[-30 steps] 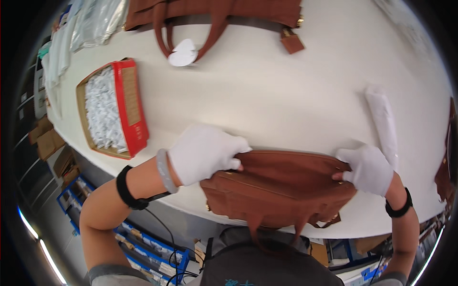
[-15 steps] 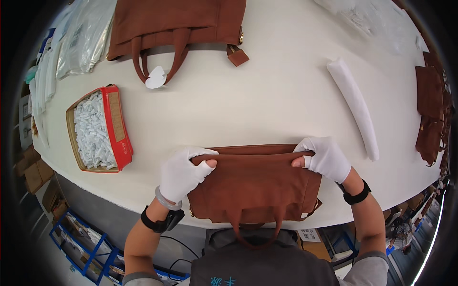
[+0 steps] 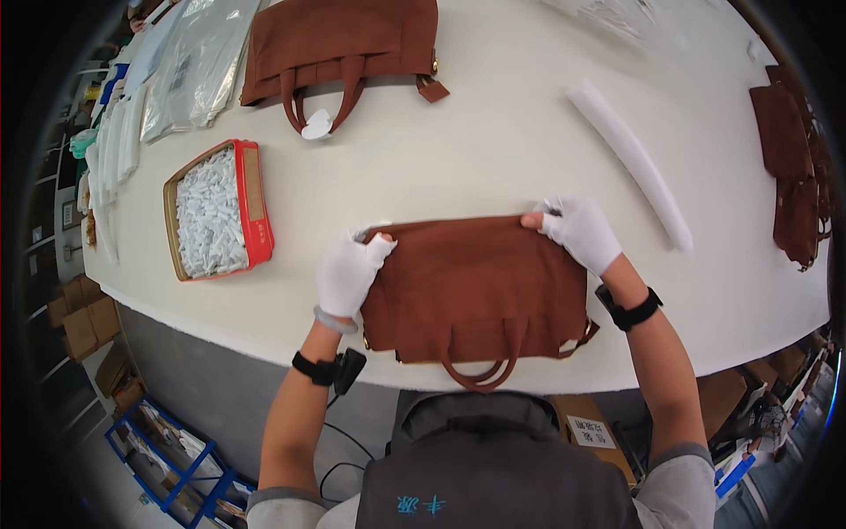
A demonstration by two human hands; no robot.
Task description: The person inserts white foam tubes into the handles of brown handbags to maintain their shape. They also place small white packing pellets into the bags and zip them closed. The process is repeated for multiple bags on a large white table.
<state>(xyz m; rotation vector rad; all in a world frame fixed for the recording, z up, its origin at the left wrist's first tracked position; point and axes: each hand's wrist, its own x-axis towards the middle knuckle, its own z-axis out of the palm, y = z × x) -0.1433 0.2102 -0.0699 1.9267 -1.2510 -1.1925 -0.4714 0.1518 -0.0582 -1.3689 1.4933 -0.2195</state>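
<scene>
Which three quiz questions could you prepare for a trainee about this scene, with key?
1. True or false: only the white-gloved left grip holds the rectangular brown, leather-looking handbag.
2. What fills the rectangular red-and-tan cardboard box?
3. Complete: from that box, the long, white, tube-like roll lies toward the person's ____.

Key: 1. False, the white-gloved right grip also holds it; 2. small white pieces; 3. right.
</scene>
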